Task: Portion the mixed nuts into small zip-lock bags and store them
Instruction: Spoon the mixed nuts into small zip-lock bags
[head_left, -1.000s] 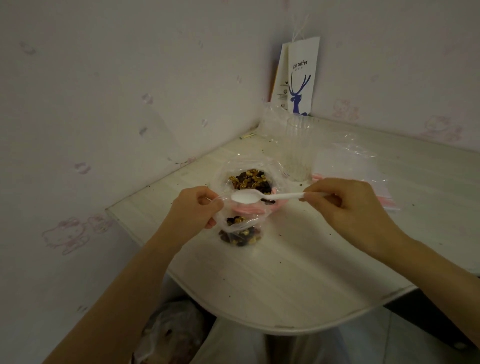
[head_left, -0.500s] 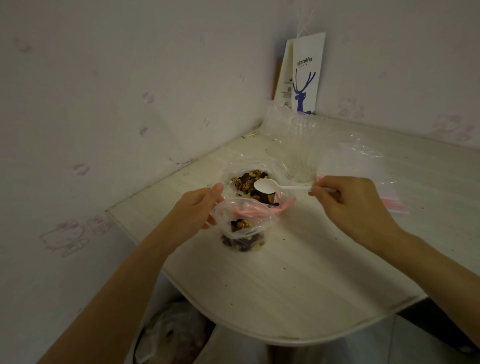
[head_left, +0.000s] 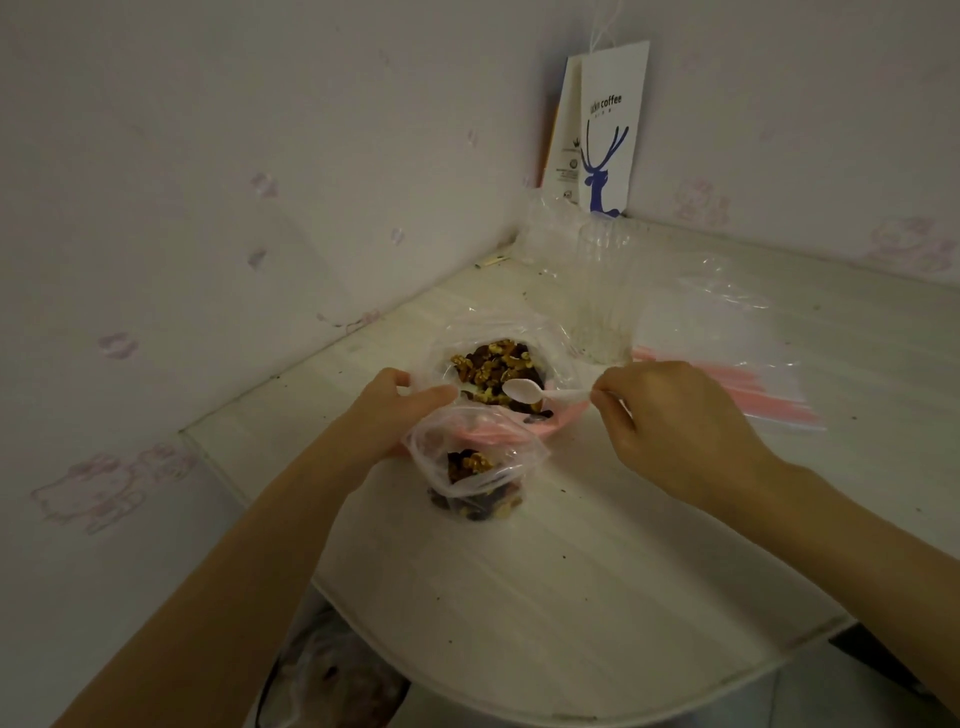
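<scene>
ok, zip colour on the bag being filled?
Pink zip strip on the small clear plastic zip-lock bag, clearest in head view.

A pale table (head_left: 597, 597) with a rounded edge is set into a corner. Wallpaper (head_left: 208, 208) printed with faint pink cartoon cats is seen left of the left hand (head_left: 395, 410) and beyond the right hand (head_left: 680, 421). The room is dimly lit.
</scene>
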